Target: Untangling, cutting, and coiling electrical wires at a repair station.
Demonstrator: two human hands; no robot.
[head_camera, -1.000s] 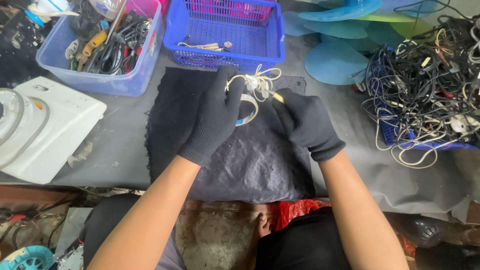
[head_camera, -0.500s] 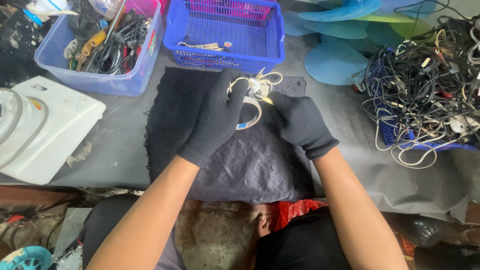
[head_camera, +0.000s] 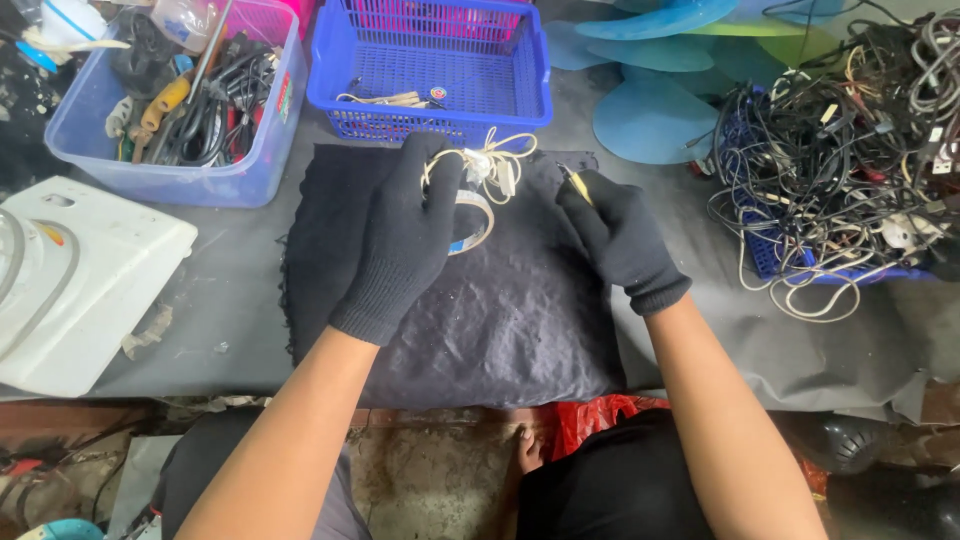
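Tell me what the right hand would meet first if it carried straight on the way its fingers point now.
Probably the blue mesh basket. The right hand points up and slightly left across the dark cloth, holding a small yellow-handled tool. The pale cord bundle lies just left of that line; depth is unclear.

Two gloved hands show, the left hand (head_camera: 405, 235) and the right hand (head_camera: 620, 235), each in one black knit glove. One dark cloth (head_camera: 480, 320) lies on the counter (head_camera: 240, 270). Two blue mesh baskets are there: one far basket (head_camera: 430, 60) and one right basket (head_camera: 790, 250) under a cable heap too tangled to count. One clear blue bin (head_camera: 200, 170) stands far left. One white appliance cover (head_camera: 70, 290) lies left. One tape roll (head_camera: 475, 220) and one small pale wire bundle (head_camera: 490, 165) are at the left hand.
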